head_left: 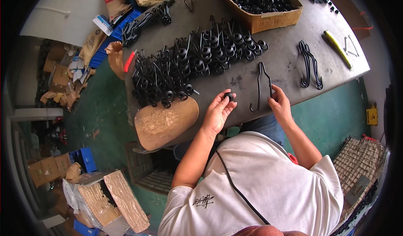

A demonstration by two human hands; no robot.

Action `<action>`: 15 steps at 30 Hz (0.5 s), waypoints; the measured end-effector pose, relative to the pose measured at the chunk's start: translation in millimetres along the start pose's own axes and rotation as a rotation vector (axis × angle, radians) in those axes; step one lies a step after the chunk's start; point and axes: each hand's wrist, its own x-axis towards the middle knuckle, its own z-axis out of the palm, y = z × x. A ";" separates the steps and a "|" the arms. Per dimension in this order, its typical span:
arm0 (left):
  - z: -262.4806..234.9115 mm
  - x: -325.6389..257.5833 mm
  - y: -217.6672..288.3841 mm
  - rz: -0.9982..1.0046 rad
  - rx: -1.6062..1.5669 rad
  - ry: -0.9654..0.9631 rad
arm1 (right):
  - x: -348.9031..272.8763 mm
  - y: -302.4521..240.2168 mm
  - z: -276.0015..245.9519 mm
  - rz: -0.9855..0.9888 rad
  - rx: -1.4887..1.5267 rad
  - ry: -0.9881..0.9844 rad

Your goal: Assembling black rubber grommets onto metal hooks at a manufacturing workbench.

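My left hand (220, 109) pinches a small round black ring (228, 96) between thumb and fingers, just over the near edge of the table. To its right, my right hand (280, 104) grips one leg of a black bent-wire hook (259, 78), whose two legs meet in a narrow top that points away from me. The ring and the hook are apart. Beyond my left hand spreads a big heap of black wire hooks with round black pieces on them (201, 53). A few bare black wire hooks (310, 64) lie right of my right hand.
A cardboard box (273, 22) full of small black parts stands at the table's far side. A yellow-green stick (337, 49) lies near the right edge. Left of my left hand rests a worn brown board (166, 125). A red-handled item (129, 61) lies by the heap.
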 end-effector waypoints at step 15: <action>18.3 -9.2 -7.1 -0.141 -0.145 0.054 | -23.7 -27.3 24.8 0.056 0.325 -0.137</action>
